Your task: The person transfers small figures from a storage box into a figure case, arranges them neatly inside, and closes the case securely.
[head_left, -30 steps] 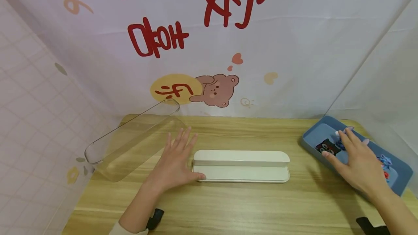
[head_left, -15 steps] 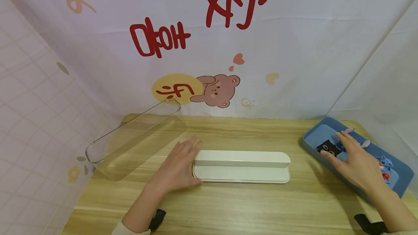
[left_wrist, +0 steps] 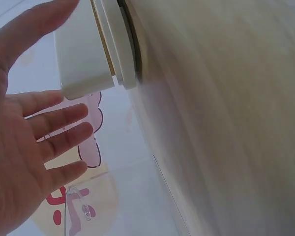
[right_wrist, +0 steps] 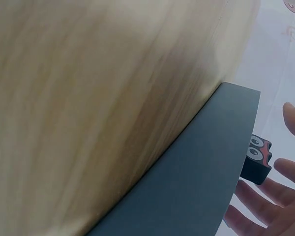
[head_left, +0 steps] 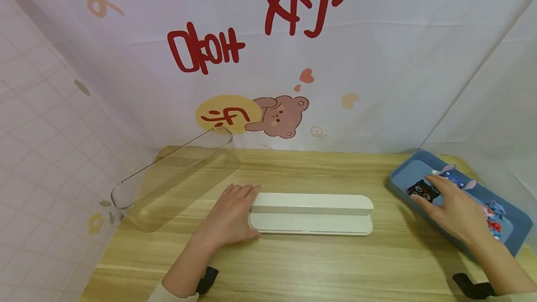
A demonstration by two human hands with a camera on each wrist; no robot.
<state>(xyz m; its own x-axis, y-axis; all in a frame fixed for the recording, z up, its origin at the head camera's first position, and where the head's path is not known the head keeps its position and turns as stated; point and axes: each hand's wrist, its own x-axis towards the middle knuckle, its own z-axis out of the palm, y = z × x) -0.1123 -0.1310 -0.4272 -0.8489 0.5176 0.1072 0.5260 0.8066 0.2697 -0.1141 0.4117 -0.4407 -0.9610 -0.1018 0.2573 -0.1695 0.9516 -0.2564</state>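
A white stepped display base (head_left: 310, 223) lies on the wooden table. My left hand (head_left: 230, 218) holds its left end, thumb at the front corner and index finger at the back corner. In the left wrist view, that hand's (left_wrist: 14, 157) other fingers extend past the base (left_wrist: 83, 59). Over the blue tray (head_left: 411, 171) at the right hovers my right hand (head_left: 457, 213), fingers loosely bent. A black figure with big round eyes (head_left: 421, 191) is nearest to it. In the right wrist view the black figure (right_wrist: 258, 164) pokes above the tray wall (right_wrist: 196, 167), between thumb and fingers; contact cannot be told.
In the tray are also a blue big-eared figure (head_left: 455, 180) and small blue and red figures (head_left: 494, 213), partly hidden by the right hand. A clear plastic cover (head_left: 180, 176) stands at the left. Printed white cloth (head_left: 369, 69) hangs behind the table.
My left hand's spread fingers have drawn in around the base's left end. My right hand has shifted slightly closer to the black figure, uncovering more of the blue big-eared one.
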